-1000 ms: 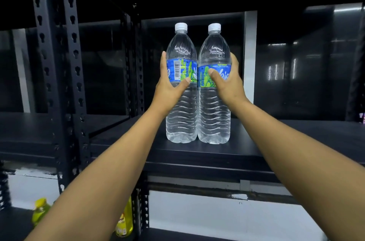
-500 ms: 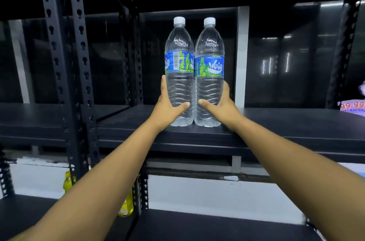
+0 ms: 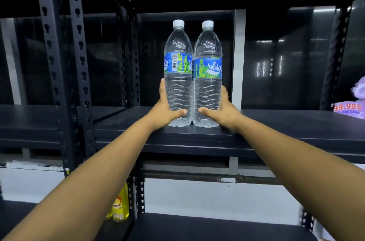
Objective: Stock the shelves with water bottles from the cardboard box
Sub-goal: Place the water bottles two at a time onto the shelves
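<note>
Two clear water bottles with white caps and blue-green labels stand upright and touching on the black shelf (image 3: 276, 122). My left hand (image 3: 167, 108) grips the lower body of the left bottle (image 3: 178, 59), thumb across its front. My right hand (image 3: 221, 111) grips the lower body of the right bottle (image 3: 207, 63) the same way. Both bottle bases rest on the shelf board near its front edge. The cardboard box is out of view.
Black perforated uprights (image 3: 59, 63) stand at left, another (image 3: 335, 53) at right. A purple packet (image 3: 351, 106) lies at the shelf's far right. Yellow bottles (image 3: 120, 207) stand on the lower shelf at left. The shelf surface extends left and right of the bottles.
My hands slid down from the labels to the lower bodies of the bottles. The bottles sit farther back on the shelf than a second ago.
</note>
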Tool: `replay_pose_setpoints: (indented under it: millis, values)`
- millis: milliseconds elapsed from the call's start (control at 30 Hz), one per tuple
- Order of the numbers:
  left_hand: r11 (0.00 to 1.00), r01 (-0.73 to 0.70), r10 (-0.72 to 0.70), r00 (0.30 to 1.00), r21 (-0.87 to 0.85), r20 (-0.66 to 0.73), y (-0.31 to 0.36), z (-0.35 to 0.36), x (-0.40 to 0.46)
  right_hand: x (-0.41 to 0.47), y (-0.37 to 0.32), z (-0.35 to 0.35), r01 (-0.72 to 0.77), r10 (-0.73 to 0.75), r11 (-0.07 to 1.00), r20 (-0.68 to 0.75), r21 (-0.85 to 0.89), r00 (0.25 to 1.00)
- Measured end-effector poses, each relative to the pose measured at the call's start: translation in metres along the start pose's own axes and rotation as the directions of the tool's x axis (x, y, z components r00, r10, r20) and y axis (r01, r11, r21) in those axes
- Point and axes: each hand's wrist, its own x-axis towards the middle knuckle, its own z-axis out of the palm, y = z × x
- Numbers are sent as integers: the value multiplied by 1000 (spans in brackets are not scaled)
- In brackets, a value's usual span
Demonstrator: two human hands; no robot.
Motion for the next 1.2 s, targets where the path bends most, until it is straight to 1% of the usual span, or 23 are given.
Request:
replay_pose_setpoints:
  millis: [267,367,467,600,800,967,1200]
  values:
    - [999,12,-15,997,42,73,-16,-2,25,23,16,1,-7,8,999,31,-32,999]
    - [998,25,-30,995,63,91,-25,-2,40,34,25,1,16,-15,1000,52,-20,999]
    - [996,41,-48,995,84,83,-32,0,53,46,34,3,35,-35,999,68,-1,997]
    - [995,17,-25,996,100,81,-45,2,71,64,46,5,61,-61,998,85,5,994]
    - [991,1,-12,997,134,82,-66,3,98,90,64,11,82,-81,996,61,-15,995]
    - [982,52,-68,994,183,83,-82,2,121,110,76,15,81,-80,997,59,-15,995]
    - [975,68,-98,986,213,136,-100,0,151,134,91,20,69,-68,998,51,-9,996]
